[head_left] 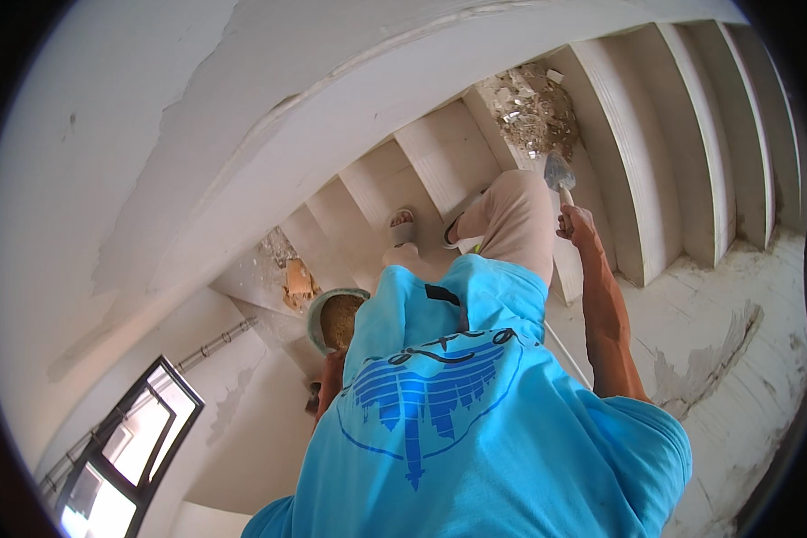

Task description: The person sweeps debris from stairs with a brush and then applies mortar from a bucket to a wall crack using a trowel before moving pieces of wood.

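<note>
My right hand [574, 221] grips the wooden handle of a pointing trowel [559, 174], whose grey blade is raised beside my right knee, near the stair rubble [533, 112]. On my left, a pale green bucket [317, 314] of brown, sandy material is beside my hip. My left hand [315, 396] is just below it, mostly hidden by my blue shirt and dim; whether it holds the bucket is not clear.
Concrete stair steps [641, 152] climb to the right. Broken debris and a tan piece [299, 280] lie on a left landing beside the plastered wall [170, 117]. A dark-framed window [130, 430] with a metal rail [208, 351] is at lower left. My sandalled feet are on the stairs.
</note>
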A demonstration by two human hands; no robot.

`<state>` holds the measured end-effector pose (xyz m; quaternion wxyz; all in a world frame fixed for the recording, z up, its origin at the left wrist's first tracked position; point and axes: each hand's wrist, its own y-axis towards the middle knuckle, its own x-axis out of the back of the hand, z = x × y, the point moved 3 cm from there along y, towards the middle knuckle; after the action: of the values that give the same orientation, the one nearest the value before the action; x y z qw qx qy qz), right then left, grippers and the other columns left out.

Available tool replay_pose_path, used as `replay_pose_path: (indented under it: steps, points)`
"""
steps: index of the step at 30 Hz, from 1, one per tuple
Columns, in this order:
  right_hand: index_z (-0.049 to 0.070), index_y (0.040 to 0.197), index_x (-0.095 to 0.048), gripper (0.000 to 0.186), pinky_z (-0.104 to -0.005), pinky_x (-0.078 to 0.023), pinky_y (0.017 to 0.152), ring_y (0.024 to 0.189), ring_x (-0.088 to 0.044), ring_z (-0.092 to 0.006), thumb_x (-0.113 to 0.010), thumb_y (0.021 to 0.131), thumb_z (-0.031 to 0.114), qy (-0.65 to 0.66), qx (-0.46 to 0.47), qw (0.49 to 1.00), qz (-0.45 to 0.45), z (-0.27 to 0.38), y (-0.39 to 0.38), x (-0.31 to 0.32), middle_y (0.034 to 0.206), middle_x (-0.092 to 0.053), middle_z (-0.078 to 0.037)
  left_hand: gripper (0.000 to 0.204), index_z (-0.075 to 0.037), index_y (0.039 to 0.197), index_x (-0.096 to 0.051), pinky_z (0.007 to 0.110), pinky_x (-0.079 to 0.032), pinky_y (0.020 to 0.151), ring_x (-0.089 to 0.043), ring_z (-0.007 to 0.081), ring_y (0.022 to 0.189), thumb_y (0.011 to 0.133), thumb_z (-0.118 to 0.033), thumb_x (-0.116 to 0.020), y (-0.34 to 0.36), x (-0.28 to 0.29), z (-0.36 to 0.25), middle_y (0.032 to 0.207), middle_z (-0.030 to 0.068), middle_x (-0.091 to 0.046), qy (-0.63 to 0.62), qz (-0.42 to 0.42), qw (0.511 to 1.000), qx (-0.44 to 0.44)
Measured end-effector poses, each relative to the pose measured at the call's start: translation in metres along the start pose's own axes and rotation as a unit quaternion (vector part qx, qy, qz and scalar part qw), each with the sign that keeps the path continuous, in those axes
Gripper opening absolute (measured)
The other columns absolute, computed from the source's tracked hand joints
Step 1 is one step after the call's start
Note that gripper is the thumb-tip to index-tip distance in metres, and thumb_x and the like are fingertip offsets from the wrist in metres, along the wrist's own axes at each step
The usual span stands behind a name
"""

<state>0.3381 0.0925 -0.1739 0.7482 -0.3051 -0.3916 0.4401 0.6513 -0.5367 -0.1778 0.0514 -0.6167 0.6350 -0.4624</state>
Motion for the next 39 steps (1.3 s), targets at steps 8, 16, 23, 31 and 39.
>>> replay_pose_path:
  steps: [8,16,23,31,39]
  points:
    - [0.007,0.087,-0.060,0.020,-0.0350,-0.054,0.053,0.053,-0.054,-0.0127,-0.062,0.084,0.027,0.017,0.038,0.999,-0.003,0.036,0.026,-0.017,0.070,-0.057,-0.003,0.032,0.005,0.083,-0.063,0.046,-0.045,0.062,-0.063,0.0336,0.065,0.083,-0.026,-0.058,0.019,0.021,0.005,0.071,0.0252,-0.061,0.021,0.024,0.999,0.015]
    - [0.004,0.108,-0.058,0.027,-0.0409,-0.056,0.060,0.058,-0.054,-0.0149,-0.057,0.088,0.023,0.127,0.080,0.988,0.034,0.088,0.042,-0.020,0.077,-0.058,-0.007,0.032,0.006,0.082,-0.063,0.046,-0.045,0.062,-0.063,0.0341,0.065,0.083,-0.026,-0.058,0.033,0.027,0.000,0.072,0.0256,-0.061,0.031,0.027,0.999,0.013]
    - [0.006,0.110,-0.054,0.028,-0.0389,-0.056,0.061,0.063,-0.063,-0.0195,-0.053,0.090,0.026,0.147,0.058,0.984,0.081,0.035,0.029,-0.021,0.080,-0.065,-0.010,0.032,0.006,0.082,-0.063,0.046,-0.045,0.062,-0.063,0.0345,0.065,0.083,-0.025,-0.058,0.041,0.030,-0.004,0.072,0.0259,-0.061,0.037,0.030,0.999,0.013]
    - [-0.008,0.104,-0.061,0.032,-0.0316,-0.050,0.043,0.051,-0.061,-0.0198,-0.051,0.079,0.010,-0.003,0.150,0.986,0.076,-0.007,0.006,-0.026,0.072,-0.065,-0.012,0.031,0.006,0.082,-0.062,0.046,-0.045,0.062,-0.062,0.0349,0.065,0.083,-0.025,-0.057,0.038,0.020,-0.007,0.072,0.0262,-0.060,0.027,0.031,0.999,0.017]
    - [0.004,0.107,-0.066,0.035,-0.0359,-0.053,0.059,0.058,-0.065,-0.0230,-0.058,0.074,0.010,-0.373,0.252,0.892,-0.035,0.037,-0.014,-0.022,0.073,-0.066,-0.017,0.031,0.006,0.082,-0.062,0.047,-0.045,0.062,-0.062,0.0354,0.065,0.083,-0.025,-0.057,0.024,0.009,-0.010,0.072,0.0266,-0.060,0.011,0.018,0.999,0.032]
